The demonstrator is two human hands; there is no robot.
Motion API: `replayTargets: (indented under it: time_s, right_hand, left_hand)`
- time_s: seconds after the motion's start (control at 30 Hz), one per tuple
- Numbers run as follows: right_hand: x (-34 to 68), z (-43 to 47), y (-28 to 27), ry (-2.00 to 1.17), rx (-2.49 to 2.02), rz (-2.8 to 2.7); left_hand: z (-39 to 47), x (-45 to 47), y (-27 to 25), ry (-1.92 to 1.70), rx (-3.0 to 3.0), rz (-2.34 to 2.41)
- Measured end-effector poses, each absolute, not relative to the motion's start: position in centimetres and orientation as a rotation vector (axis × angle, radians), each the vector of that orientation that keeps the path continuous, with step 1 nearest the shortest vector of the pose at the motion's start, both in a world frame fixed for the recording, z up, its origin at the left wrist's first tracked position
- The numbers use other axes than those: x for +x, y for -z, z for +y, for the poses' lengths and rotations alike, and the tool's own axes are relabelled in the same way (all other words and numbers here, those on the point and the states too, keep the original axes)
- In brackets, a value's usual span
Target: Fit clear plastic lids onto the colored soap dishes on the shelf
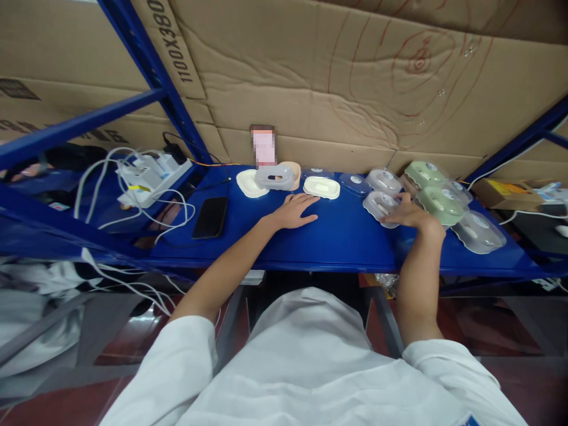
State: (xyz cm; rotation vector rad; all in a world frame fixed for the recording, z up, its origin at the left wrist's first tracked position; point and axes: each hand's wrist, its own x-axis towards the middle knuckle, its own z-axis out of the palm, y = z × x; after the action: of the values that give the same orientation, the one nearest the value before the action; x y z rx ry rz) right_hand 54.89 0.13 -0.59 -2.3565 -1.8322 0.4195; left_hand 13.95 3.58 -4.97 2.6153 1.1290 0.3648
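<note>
The person leans over a blue shelf (pixel 337 236) with both forearms stretched out. The left hand (pixel 293 211) lies flat and open on the shelf surface, fingers spread, gripping nothing, its fingertips just short of a cream tray (pixel 322 187). The right hand (pixel 410 214) rests on a clear lidded case (pixel 380 206), fingers curled loosely over its near edge; whether it truly grips the case cannot be told. Behind that case stand more clear cases, and to its right two green ones (pixel 439 203). Well to the left of the cream tray lie a black phone (pixel 210 217) and a white power strip (pixel 148 174) with trailing cables. To handle the case well, a light hold at its rim seems wise, as the neighbours crowd close.
</note>
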Motion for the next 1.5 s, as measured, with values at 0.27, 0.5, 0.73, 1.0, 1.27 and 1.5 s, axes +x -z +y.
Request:
replayTargets:
  time_s: [0.27,0.5,0.73,1.0,1.27,1.5]
  right_hand:
    - [50.2,1.6,0.3,0.14,-2.083,-2.212]
    - [41.7,5.5,2.4,0.075,-1.438,-2.641]
    - [43.5,6.1,4.6,0.28,-1.737,-2.351]
    - [40.9,3.7,4.4,0.21,-1.452,-2.483]
    - [40.1,3.8,4.4,0.074,-1.456,-2.483]
    - [40.4,5.0,4.3,-0.038,-1.33,-2.641]
  left_hand:
    - [3.7,14.5,5.4,-0.402,2.648,1.175]
    - [3.4,14.5,5.0,-0.572,2.692,1.193]
    - [4.2,13.2,5.5,-0.597,2.622,1.179]
    - [4.1,12.0,5.0,-0.642,2.609,1.096]
    - [4.0,11.6,4.6,-0.684,2.627,1.048]
    - [3.9,11.4,3.8,-0.88,2.581,1.246]
